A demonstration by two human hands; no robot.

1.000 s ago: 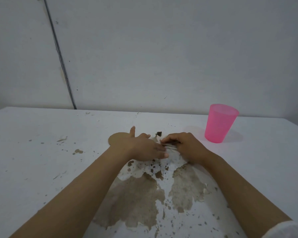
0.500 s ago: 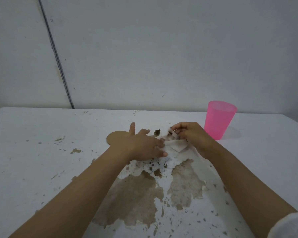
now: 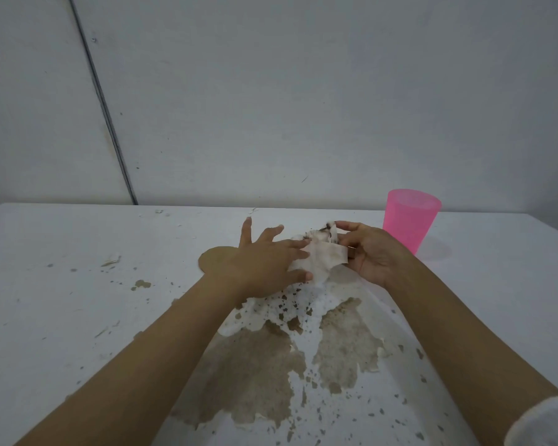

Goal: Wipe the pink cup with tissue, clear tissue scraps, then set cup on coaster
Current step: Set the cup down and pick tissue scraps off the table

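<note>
A translucent pink plastic cup [image 3: 409, 220] stands upright, mouth up, at the far right of the worn white table [image 3: 62, 300], just behind the right hand [image 3: 374, 252]. That hand pinches a crumpled, brown-stained white tissue [image 3: 322, 255] between its thumb and curled fingers. The left hand [image 3: 264, 262] lies flat with fingers spread, pressing the tissue's other end down. A round tan coaster [image 3: 208, 262] shows partly from under the left hand.

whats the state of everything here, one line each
cup, upright on table, off the coaster, untouched
tissue, crumpled and stained
coaster, flat, bare, partly hidden by left wrist
left hand, open, fingers flat on tissue
right hand, pinching tissue
table, stained, surface flaking
</note>
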